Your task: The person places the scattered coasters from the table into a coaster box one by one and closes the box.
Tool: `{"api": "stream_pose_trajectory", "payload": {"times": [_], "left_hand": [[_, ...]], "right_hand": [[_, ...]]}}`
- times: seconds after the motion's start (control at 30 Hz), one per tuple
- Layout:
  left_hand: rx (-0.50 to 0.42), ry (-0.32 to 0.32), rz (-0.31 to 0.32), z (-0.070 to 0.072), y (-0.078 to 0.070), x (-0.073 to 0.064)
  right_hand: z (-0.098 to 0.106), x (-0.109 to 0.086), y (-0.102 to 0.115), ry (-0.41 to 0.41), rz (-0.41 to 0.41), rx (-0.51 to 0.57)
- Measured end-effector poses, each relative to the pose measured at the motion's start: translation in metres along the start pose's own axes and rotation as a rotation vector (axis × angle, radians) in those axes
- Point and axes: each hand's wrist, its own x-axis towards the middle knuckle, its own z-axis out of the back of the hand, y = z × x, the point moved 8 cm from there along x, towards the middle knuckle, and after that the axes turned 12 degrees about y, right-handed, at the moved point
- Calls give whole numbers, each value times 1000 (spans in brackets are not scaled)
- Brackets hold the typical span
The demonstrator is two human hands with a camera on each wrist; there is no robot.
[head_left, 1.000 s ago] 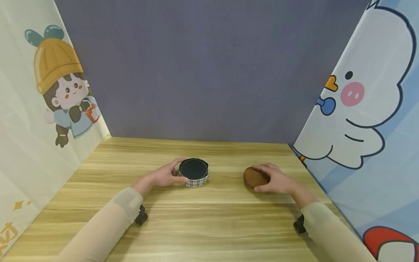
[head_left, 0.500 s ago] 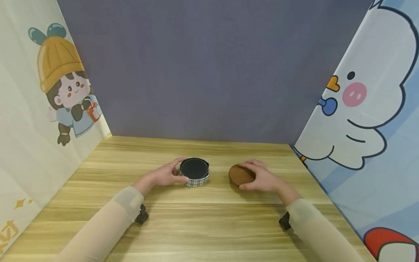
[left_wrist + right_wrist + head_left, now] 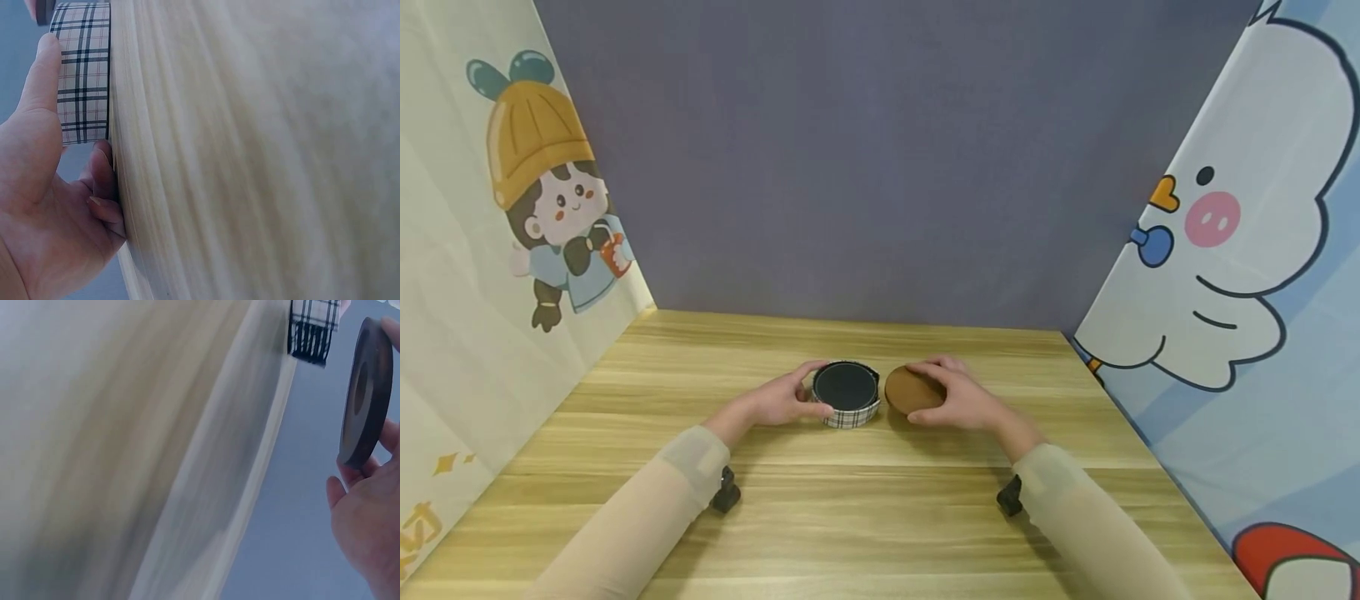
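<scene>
A low round box (image 3: 846, 387) with a black top and a plaid side stands on the table. My left hand (image 3: 781, 402) grips it from the left, thumb in front and fingers behind. In the left wrist view the thumb lies along the plaid wall, and the box's base meets the tabletop. Just right of the box, my right hand (image 3: 964, 402) holds a brown round disc (image 3: 912, 390) by its edge. The right wrist view shows this disc raised off the table, with a thick dark rim and a lighter round patch on its underside. A narrow gap separates disc and box.
The wood-grain table (image 3: 865, 517) runs back to a grey-blue panel (image 3: 865, 167). Cartoon-printed cloths stand at the left (image 3: 445, 250) and right (image 3: 1262, 333). A small black device (image 3: 726, 490) sits under the left wrist, and another (image 3: 1011, 497) under the right.
My right hand has carried the brown disc leftward, from well right of the box to close beside it. The left hand and the box have stayed in place.
</scene>
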Motion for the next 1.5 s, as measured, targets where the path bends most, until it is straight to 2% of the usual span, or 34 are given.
{"api": "stream_pose_trajectory", "payload": {"times": [0.3,0.63,0.83,1.13,1.5], "left_hand": [[4,3,8,0,0,2],[-4,20,22,-2,0,1],[-3,28,29,-2,1,1],[-12,25,18,-2,-1,0],[-19,36,33,-2,0,0]], "right_hand": [[-7,29,21,10,9,8],[-27,65,42,71,38,46],[-38,80,53,85,49,14],[-46,91,56,108,45,6],[-50,89,48,182,-4,28]]}}
